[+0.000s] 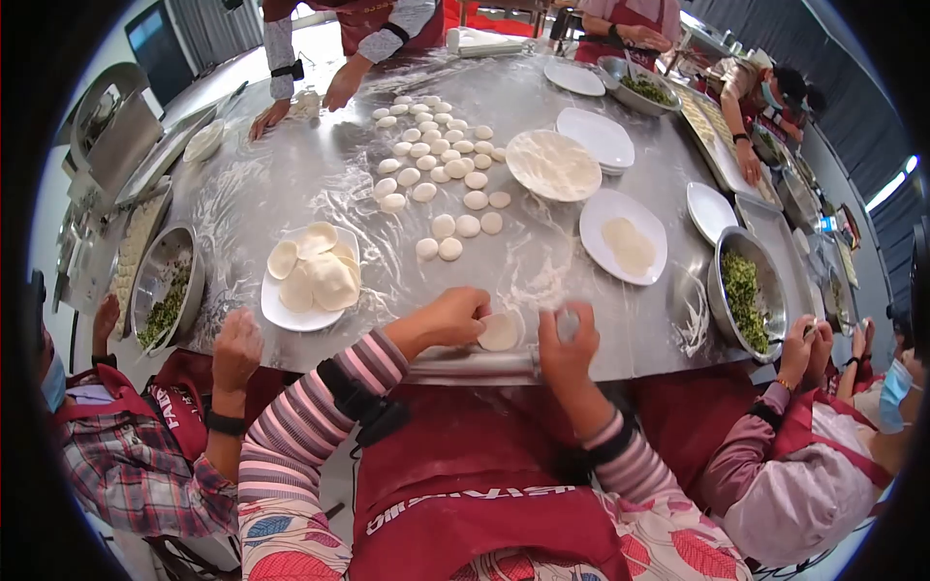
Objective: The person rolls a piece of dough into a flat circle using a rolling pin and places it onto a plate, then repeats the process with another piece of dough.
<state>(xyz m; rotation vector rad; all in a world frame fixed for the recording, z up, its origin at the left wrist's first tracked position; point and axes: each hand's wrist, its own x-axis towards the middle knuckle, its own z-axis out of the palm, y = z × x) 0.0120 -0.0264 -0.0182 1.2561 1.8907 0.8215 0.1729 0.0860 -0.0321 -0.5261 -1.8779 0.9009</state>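
My left hand (453,320) pinches the left edge of a thin round dough wrapper (500,332) near the table's front edge. To its right, my right hand (568,341) is raised with its fingers bent and apart, slightly blurred; I see nothing between them. A pale rod like a rolling pin (465,368) lies along the table edge below the wrapper, its right end close to my right hand. Beyond are several small flattened dough pieces (423,192). A white plate (274,312) at left carries stacked wrappers (332,282); another plate (599,208) at right holds wrappers (628,245).
A bowl of flour (553,165) stands beyond my hands, beside stacked plates (595,136). Steel bowls of green filling (744,300) (167,305) flank me. Co-workers' hands show at left (238,349), right (796,351) and across the floury steel table (242,203).
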